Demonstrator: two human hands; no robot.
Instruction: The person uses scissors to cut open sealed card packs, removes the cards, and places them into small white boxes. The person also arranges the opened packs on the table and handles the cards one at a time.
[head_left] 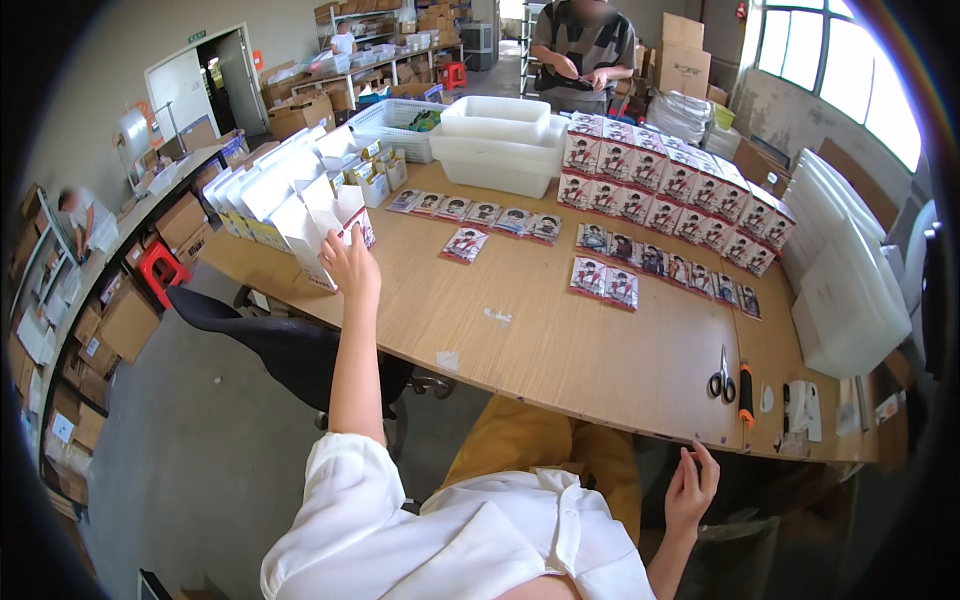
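Observation:
My left hand [352, 264] reaches to the left end of the table and closes its fingers on the near edge of a white box [308, 250] with raised flaps. Part of the box is hidden behind that hand. Beside it stand more white cartons with lifted flaps [258, 185]. Just off the table's front edge, my right hand [692, 487] hangs with loosely bent fingers and holds nothing. To the right of the left hand, a row of illustrated packets [482, 214] lies flat, with a single red-and-white packet [464, 245] in front.
Stacked illustrated boxes [660, 190] stand at the back right, before more packets [650, 259]. White tubs [495, 160] and a basket [385, 118] stand behind. Scissors [721, 376] and an orange-black tool [746, 394] lie near the front edge. A black chair [270, 340] stands left; a person [585, 55] works opposite.

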